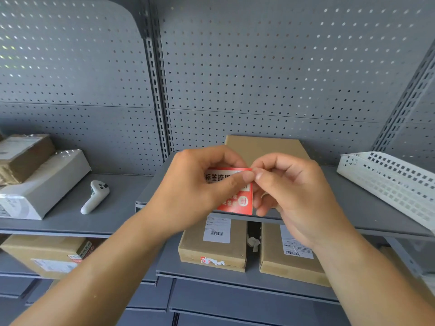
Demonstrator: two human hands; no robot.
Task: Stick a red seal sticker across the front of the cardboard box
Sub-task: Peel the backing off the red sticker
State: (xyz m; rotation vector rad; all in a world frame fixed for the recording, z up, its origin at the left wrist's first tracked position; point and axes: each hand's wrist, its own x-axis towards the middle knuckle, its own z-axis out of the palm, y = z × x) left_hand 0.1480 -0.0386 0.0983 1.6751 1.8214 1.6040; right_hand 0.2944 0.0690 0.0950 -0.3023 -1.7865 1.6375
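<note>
A red seal sticker (237, 203) with white characters is held up between both hands at mid-frame. My left hand (195, 189) grips its left part, thumb and forefinger pinched at the top right corner. My right hand (289, 191) pinches the same corner from the right. Behind the hands a flat cardboard box (263, 147) lies on the grey shelf (353, 203); its front is hidden by my hands and the sticker.
A white mesh basket (390, 182) stands at the right of the shelf. On the left shelf lie a white controller (95, 196) and wrapped parcels (37, 180). Below are labelled cardboard boxes (211, 245), one with a torn red sticker. Perforated back panels rise behind.
</note>
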